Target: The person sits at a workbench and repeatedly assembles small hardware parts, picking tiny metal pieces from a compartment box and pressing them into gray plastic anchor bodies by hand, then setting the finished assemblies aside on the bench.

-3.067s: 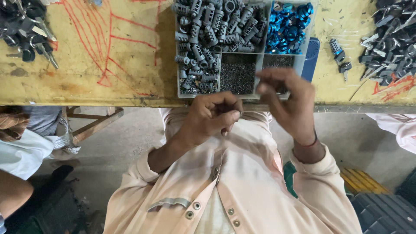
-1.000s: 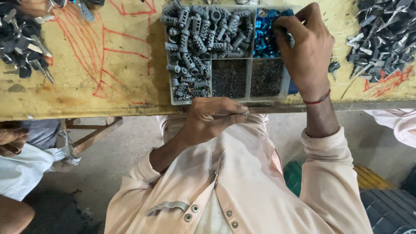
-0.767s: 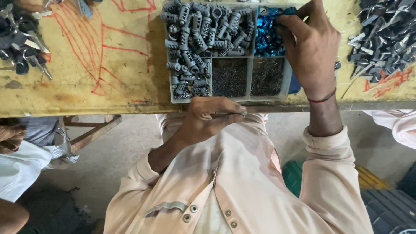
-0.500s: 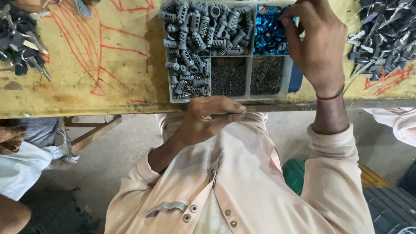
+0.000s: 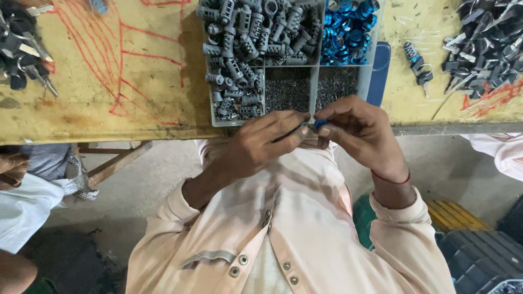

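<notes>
My left hand (image 5: 261,142) and my right hand (image 5: 359,129) meet just below the table's front edge, above my lap. A small blue ring (image 5: 320,123) is pinched in my right fingertips. My left fingers close on a thin dark part, mostly hidden, that touches the ring. A divided clear tray (image 5: 261,95) lies just beyond my hands, with grey cylinder parts (image 5: 245,43), blue rings (image 5: 346,30) and tiny dark pins (image 5: 287,90) in its compartments.
The yellow table (image 5: 109,71) has red scribbles. Piles of keys lie at the far left (image 5: 22,49) and far right (image 5: 485,43), and a single key set (image 5: 417,68) lies right of the tray. Another person's clothing (image 5: 27,201) shows at lower left.
My right hand left the blue ring compartment and came back down to my left hand at the table edge, now with a blue ring in its fingertips. My left hand stayed put.
</notes>
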The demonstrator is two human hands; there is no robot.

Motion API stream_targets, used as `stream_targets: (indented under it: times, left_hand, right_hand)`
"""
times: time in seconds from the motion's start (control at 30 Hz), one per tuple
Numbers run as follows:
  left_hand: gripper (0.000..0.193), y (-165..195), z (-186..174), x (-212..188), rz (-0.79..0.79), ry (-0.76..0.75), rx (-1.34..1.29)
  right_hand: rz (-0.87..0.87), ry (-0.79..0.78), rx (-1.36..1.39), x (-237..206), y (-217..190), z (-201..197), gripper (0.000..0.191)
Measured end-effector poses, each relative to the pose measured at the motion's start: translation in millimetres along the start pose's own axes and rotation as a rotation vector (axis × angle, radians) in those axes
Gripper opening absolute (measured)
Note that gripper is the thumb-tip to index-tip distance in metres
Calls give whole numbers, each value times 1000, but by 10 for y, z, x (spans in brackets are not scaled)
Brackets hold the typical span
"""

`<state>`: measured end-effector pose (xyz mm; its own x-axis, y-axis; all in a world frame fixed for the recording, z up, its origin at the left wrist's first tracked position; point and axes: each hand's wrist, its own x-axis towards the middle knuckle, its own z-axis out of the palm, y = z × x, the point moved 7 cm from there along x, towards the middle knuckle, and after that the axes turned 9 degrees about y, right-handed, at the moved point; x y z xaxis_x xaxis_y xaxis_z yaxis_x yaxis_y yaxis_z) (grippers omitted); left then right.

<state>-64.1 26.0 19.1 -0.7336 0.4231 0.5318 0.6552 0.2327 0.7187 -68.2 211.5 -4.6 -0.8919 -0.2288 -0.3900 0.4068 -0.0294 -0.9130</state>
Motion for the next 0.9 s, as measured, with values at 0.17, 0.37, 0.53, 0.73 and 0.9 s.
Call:
stream_targets:
  times: [0.17,0.37,0.53,0.73,0.9]
  left_hand:
    - [26,45,-48,-4,40,-49,63]
    - [22,91,-27,-44,89,-50,142]
    - [22,136,-77,-59,167,-30,112]
    - [38,67,-129,-126,-172,66,-189]
    - [39,-15,-59,-141,-334,111,-303]
  right_hand:
    - [-131,-88,-185,0,-173,37,24]
    - [-30,-62,-155,77,-91,70,19]
    - [154,-112,-57,81,58,150,24]
    - [157,-289,78,-4,63,303,40]
    - [184,-217,319,-20,59,496,42]
